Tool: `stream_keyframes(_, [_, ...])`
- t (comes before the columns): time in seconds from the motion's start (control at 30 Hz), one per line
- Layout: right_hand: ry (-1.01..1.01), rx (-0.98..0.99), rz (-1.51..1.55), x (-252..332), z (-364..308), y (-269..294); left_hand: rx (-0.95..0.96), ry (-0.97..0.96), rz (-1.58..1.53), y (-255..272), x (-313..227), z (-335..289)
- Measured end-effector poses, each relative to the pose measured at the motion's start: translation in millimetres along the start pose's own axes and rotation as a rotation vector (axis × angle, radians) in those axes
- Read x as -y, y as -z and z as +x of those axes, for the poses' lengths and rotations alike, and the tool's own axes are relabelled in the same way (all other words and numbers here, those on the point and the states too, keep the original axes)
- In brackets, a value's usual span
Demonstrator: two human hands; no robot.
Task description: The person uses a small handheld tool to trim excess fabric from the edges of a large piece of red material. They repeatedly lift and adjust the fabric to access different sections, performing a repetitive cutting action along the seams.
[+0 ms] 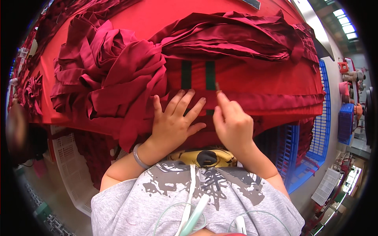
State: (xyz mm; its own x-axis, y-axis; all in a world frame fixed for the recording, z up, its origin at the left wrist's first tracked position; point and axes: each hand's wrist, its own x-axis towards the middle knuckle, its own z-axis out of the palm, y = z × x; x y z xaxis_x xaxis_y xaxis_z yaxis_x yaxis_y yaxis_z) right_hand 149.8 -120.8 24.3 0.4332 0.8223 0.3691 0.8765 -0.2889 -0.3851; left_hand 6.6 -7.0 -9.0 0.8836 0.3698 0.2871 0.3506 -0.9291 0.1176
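My left hand [172, 120] lies with fingers spread on a dark-red fabric strip [267, 103] near the table's front edge. Beside it, my right hand [235, 124] is closed, index finger pointing forward. A short, thin brownish tool [217, 86] sticks out past that fingertip; its kind is too small to tell. Just ahead of the hands, two dark green bands [210, 74] run across the red tabletop cover [252, 74]. A big crumpled heap of dark-red cloth strips [114, 70] rests to the left of my left hand.
Beyond the hands, a long folded bundle of dark-red strips [232, 37] stretches along the table. Below the edge stand a white perforated basket [69, 165] at the left and a blue plastic crate [289, 157] at the right. More blue crates [345, 122] stand farther right.
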Motion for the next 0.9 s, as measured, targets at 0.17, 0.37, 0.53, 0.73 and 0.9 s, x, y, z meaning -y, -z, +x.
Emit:
stream_keyframes(0.17, [0.043,0.068,0.126,5.1,-2.0,14.1,0.005,0.021,-0.045,2.8,0.4,-0.5])
stream_keyframes(0.37, [0.049,0.173,0.047,8.9,-9.9,9.6,-0.006,0.009,-0.027,0.5,0.4,0.0])
stream_keyframes(0.53, [0.038,-0.07,0.082,2.8,-0.9,-6.4,-0.002,0.01,-0.045,1.6,0.6,-0.6])
stream_keyframes(0.73, [0.03,0.026,0.176,9.5,-3.7,6.1,-0.025,0.04,-0.236,3.2,5.6,-1.5])
stream_keyframes(0.9, [0.073,0.155,0.083,15.9,-6.6,0.2,-0.026,-0.006,-0.217,3.3,10.9,-2.4])
